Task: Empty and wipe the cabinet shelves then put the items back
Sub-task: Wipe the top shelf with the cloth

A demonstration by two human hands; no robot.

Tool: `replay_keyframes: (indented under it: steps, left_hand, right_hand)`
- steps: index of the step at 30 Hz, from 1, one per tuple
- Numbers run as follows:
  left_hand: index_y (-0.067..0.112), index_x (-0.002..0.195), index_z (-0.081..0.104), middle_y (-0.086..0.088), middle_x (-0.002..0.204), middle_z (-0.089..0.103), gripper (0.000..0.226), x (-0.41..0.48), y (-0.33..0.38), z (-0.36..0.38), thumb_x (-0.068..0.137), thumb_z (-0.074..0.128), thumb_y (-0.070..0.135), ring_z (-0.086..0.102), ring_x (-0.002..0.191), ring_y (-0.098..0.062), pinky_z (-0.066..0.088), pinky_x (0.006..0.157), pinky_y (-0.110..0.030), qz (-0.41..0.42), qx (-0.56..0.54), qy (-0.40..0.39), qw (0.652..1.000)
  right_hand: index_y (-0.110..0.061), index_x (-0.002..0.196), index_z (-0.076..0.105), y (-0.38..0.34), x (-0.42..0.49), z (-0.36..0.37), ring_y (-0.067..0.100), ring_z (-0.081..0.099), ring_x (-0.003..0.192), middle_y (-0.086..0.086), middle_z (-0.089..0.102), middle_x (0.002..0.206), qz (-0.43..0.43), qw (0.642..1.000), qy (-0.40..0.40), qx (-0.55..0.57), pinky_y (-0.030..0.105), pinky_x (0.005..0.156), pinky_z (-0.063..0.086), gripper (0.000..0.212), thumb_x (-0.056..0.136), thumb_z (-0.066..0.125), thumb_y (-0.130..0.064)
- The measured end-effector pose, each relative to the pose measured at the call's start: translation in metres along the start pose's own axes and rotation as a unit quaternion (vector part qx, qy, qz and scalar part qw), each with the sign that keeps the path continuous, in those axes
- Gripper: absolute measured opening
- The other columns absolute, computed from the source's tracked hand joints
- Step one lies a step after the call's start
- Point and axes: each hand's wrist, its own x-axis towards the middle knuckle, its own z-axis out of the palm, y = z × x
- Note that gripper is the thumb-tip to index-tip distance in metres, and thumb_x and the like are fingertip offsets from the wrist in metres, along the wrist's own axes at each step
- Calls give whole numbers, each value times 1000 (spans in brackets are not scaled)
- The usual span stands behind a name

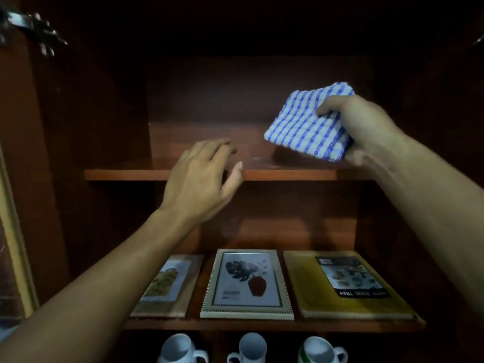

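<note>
- fingers (326, 109) of the right hand (366, 127) grip a folded blue-checked cloth (306, 124), held tilted over the right side of the upper shelf (288, 175).
- left hand (199, 179) is relaxed with fingers straight, at that shelf's front edge, holding nothing.
- middle shelf (262, 324) carries a wooden board (170, 284), a picture frame (247, 284) and a yellow tray (348, 289), flat, side by side.
- white mugs (248, 347) stand below.

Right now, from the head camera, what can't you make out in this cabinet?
Head view only:
- Space above the upper shelf: too dark to tell.
- Three mugs: cut off by the bottom edge.
- Left picture board: partly behind the left forearm.
- Whether the checked cloth touches the shelf: underside hidden, right hand blurred.
- Metal fitting, top left: blurred.
</note>
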Motion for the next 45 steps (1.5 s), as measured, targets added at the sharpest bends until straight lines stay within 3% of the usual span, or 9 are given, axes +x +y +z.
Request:
replay_keyframes:
  steps: [7,12,20,23,27,35,41,43,45]
  left_hand:
    - [13,100,64,-5,98,65,38,-4,0,1,99,35,37,58,81,-27,40,67,-39,22,46,-3,999]
    - [13,89,63,-6,82,61,36,-5,0,3,100,36,33,53,70,-28,35,63,-39,48,80,17,995]
    - [12,86,61,-7,78,59,34,-5,1,2,99,37,32,52,69,-30,34,64,-38,51,62,29,996]
    - [12,85,60,-7,77,58,34,-5,1,2,99,37,33,52,69,-31,35,64,-39,46,58,25,997]
    - [12,87,61,-7,80,60,37,-6,2,2,99,36,35,53,71,-31,35,66,-40,38,56,10,998]
    - [12,92,63,-7,84,63,37,-6,3,-3,98,35,36,55,73,-30,35,66,-38,29,50,-18,998]
    - [13,95,64,-5,86,64,40,-5,1,-7,96,35,39,58,78,-28,39,69,-39,14,32,-46,998]
    - [13,95,63,-6,88,64,40,-6,-1,-9,96,34,40,58,80,-29,41,71,-40,1,23,-50,998]
    - [12,97,63,-7,91,65,40,-8,-4,-11,96,34,40,59,83,-30,41,72,-42,-4,22,-55,998]
  right_hand:
    - [-10,101,65,3,48,-20,32,73,83,15,72,98,-79,972,60,-211,49,73,61,27,74,64,-7]
    - [-14,104,59,18,60,-20,31,60,101,12,65,105,-203,841,67,-498,29,74,41,19,85,61,-15]
    - [-17,76,57,23,41,19,20,57,78,-3,60,77,-144,783,-129,-591,25,55,38,8,79,63,-21]
    - [-17,88,65,13,37,27,22,58,79,3,64,89,-107,744,-141,-645,26,54,37,27,74,67,-40]
    - [-19,80,61,6,43,37,23,56,77,-2,56,78,-91,671,-152,-720,28,58,37,42,65,76,-56]
    - [-12,72,62,1,47,47,28,60,78,3,59,76,-81,576,-185,-792,29,65,45,23,76,73,-32]
    - [-5,97,71,5,34,53,28,62,83,14,70,94,-154,645,-172,-728,26,62,41,21,86,62,-20]
    - [-6,85,70,-1,31,56,19,62,69,10,69,77,-140,736,-198,-632,21,54,39,12,85,64,-16]
    - [-9,86,66,-8,28,56,22,57,68,16,61,74,-72,843,-226,-482,26,63,43,5,83,63,-6]
